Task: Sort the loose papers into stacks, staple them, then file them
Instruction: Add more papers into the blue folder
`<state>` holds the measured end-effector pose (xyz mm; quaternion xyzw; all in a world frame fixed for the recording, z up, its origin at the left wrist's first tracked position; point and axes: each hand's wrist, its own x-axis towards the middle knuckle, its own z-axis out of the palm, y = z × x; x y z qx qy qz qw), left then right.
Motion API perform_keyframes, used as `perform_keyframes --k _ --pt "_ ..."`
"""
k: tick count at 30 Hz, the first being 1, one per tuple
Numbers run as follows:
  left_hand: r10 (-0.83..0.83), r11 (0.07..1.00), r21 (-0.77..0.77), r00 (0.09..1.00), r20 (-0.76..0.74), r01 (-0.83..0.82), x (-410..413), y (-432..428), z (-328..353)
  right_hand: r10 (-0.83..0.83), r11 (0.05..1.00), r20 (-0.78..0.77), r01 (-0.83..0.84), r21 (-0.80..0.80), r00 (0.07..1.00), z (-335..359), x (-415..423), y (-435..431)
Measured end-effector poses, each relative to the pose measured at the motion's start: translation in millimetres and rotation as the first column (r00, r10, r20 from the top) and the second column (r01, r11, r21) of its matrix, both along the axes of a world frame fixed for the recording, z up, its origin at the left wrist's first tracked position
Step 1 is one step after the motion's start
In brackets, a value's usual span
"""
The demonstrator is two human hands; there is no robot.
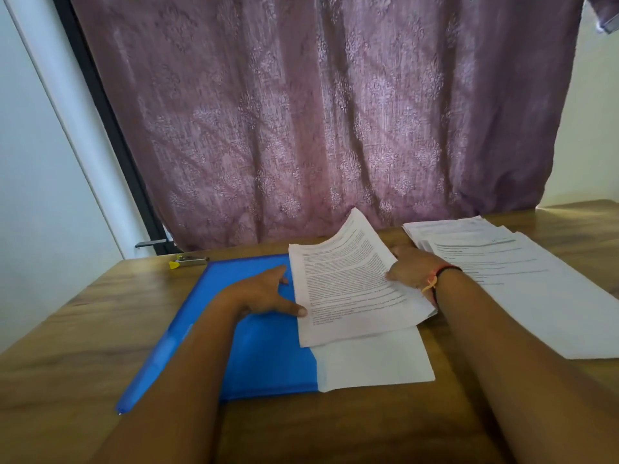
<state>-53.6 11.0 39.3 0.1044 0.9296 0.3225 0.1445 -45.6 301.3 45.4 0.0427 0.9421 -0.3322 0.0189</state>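
Note:
A blue folder (261, 356) lies flat on the wooden table (67, 329). A stack of printed papers (348, 279) rests over the folder's right side, its far right corner lifted. My right hand (413, 271) grips the stack's right edge, thumb on top. My left hand (264, 294) lies flat on the folder with its thumb pressing the stack's left edge. A blank white sheet (375, 360) lies under the stack, partly on the folder. More loose printed papers (509, 272) are spread at the right. A stapler (189, 261) with a yellow tip sits at the far left.
A mauve patterned curtain (318, 112) hangs right behind the table's far edge. A white wall and a dark door frame (110, 128) stand at the left. Bare wood shows at the table's left and front.

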Motion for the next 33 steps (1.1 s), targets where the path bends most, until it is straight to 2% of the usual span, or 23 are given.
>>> perform_keyframes --k 4,7,10,17,20,25,28,33 --pt "-0.096 0.954 -0.292 0.992 -0.079 0.069 -5.4 -1.9 -2.2 0.032 0.999 -0.081 -0.035 -0.028 0.996 4.2 4.5 3.6" --pt "-0.105 0.917 -0.394 0.991 -0.078 0.066 -10.3 -2.7 -5.9 0.044 0.999 -0.128 -0.046 -0.013 0.991 4.2 1.4 12.5" --pt "-0.071 0.924 -0.380 0.996 -0.049 0.047 -7.7 6.1 -7.3 0.037 0.999 -0.142 -0.037 0.005 0.989 2.3 2.0 15.6" --pt "0.000 0.941 -0.335 0.991 -0.132 -0.045 -5.5 10.4 -9.7 0.105 0.994 -0.179 -0.106 0.004 0.978 13.6 22.7 2.5" --pt "0.016 0.912 -0.405 0.991 -0.135 -0.069 -3.9 15.8 -10.6 0.133 0.991 -0.194 -0.134 0.010 0.972 13.7 27.7 0.5" --pt "0.015 0.891 -0.442 0.981 -0.193 -0.100 -4.1 17.8 -15.1 0.128 0.991 -0.045 -0.126 0.039 0.991 12.7 21.1 10.2" --pt "0.034 0.908 -0.400 0.973 -0.226 -0.125 -2.0 20.9 -11.9 0.108 0.993 0.003 -0.108 0.043 0.994 14.2 19.1 14.9" --pt "0.142 0.943 -0.234 0.922 -0.359 -0.237 -1.6 19.0 -3.7 0.094 0.994 0.033 -0.096 0.043 0.995 17.0 20.5 16.5"
